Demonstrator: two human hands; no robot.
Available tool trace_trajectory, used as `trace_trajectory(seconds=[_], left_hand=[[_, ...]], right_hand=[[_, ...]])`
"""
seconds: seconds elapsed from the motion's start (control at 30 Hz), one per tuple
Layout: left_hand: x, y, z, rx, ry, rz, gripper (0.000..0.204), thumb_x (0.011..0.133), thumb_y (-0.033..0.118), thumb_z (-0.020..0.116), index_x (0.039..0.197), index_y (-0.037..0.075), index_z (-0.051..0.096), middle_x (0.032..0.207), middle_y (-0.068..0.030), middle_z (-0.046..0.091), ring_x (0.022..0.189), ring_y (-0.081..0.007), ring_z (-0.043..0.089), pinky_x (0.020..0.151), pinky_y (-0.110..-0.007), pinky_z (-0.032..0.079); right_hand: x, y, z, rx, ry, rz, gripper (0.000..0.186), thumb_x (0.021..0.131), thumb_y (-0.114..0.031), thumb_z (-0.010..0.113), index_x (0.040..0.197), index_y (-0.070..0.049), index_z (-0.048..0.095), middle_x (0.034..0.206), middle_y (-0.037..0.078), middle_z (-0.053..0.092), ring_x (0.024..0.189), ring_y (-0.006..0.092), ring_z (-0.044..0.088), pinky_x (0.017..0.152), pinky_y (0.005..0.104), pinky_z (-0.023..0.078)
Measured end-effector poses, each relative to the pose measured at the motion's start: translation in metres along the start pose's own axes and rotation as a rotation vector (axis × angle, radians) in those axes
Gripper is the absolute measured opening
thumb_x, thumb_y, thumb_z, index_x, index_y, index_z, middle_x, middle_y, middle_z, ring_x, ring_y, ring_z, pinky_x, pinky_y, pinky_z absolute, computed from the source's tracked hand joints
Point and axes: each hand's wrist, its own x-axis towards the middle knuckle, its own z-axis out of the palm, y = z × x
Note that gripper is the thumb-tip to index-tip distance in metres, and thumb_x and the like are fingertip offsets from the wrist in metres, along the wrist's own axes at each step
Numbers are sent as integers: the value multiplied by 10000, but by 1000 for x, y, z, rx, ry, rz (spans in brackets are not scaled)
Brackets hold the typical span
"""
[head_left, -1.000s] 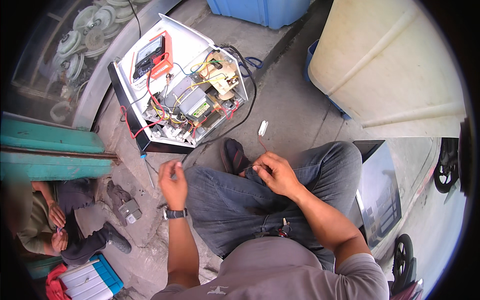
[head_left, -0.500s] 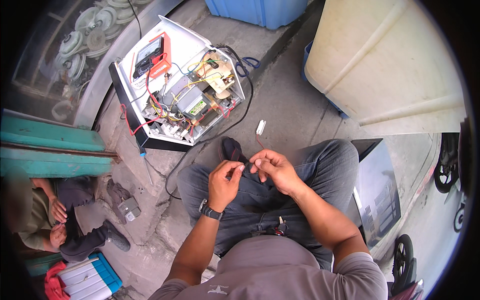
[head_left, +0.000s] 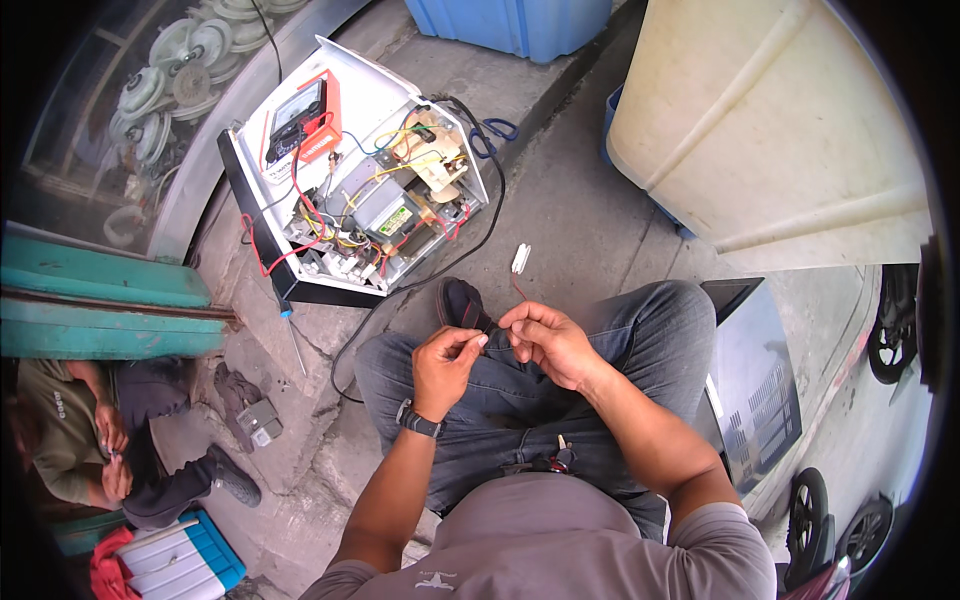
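Observation:
In front of my lap, my left hand (head_left: 447,368) is closed in a pinch, thumb against forefinger; what it holds is too small to make out. My right hand (head_left: 550,345) pinches close beside it, at the end of a thin red wire (head_left: 518,288). Beyond the fingertips that wire runs to a small white plastic piece (head_left: 521,258) over the pavement. Farther off to the left lies an opened microwave oven (head_left: 385,205), its inner parts and coloured wires exposed. An orange-cased multimeter (head_left: 300,118) rests on its white casing, with red and black leads trailing.
A screwdriver (head_left: 291,335) lies below the oven, whose black cord (head_left: 440,278) curves toward my knee. A panelled cover (head_left: 755,380) leans at my right. A large cream bin (head_left: 770,130) and blue bin (head_left: 510,25) stand beyond. Another person (head_left: 75,430) sits at the left.
My hands have shifted slightly, the left a little lower, still pinching close together. The other person at the left has moved their head and hands.

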Motion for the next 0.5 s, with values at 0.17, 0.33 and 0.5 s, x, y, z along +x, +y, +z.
trace_trajectory(seconds=[0.17, 0.33, 0.5], left_hand=[[-1, -6, 0, -3, -68, -58, 113, 964, 75, 750, 1021, -21, 767, 888, -42, 753, 816, -85, 702, 707, -219, 539], [1, -3, 1, 13, -68, -28, 140, 941, 124, 781, 1012, 4, 778, 858, -55, 751, 705, -89, 669, 645, -253, 523], [1, -2, -2, 12, -79, -109, 143, 961, 125, 760, 1033, 2, 774, 864, -40, 743, 717, -75, 662, 647, -243, 522]], right_hand=[[-13, -20, 28, -1019, 143, -720, 302, 936, -27, 668, 1236, -56, 646, 1084, 97, 669, 963, 247, 677, 744, 369, 569], [-2, -2, 11, -1289, 129, -681, 283, 917, -26, 684, 1195, -59, 646, 1069, 111, 691, 923, 355, 686, 764, 431, 580], [5, 11, 5, -382, 78, -101, 148, 1043, -129, 619, 1157, -40, 648, 1049, 53, 734, 867, 177, 702, 731, 317, 548]])
